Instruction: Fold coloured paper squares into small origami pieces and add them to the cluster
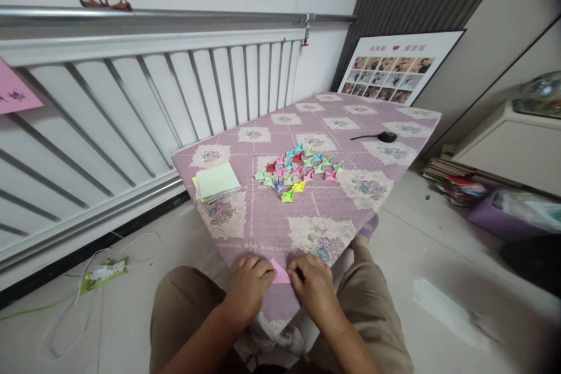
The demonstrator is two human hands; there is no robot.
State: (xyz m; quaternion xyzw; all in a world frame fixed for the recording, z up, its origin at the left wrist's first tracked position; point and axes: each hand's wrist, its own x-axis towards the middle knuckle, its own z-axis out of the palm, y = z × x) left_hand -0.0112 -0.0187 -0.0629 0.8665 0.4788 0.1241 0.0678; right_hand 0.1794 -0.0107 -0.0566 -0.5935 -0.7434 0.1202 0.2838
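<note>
A folded piece of pink paper [279, 273], with a pointed top, lies on the table's near corner between my hands. My left hand [250, 285] has its fingers curled over the paper's left side. At the right corner, the thumb and forefinger of my right hand [314, 286] are pinched on the paper. Farther up the cloth stand several small folded paper figures [298, 170] in green, pink, blue, red, purple and yellow. A stack of coloured paper sheets [217, 181], pale green on top, rests near the table's left edge.
A purple flowered tablecloth [272, 216] covers the table. Toward its far right lies a black object with a thin stem [386, 137]. A white radiator [175, 93] runs along the left side. On the floor are a power strip [104, 273] and a purple bin [504, 213].
</note>
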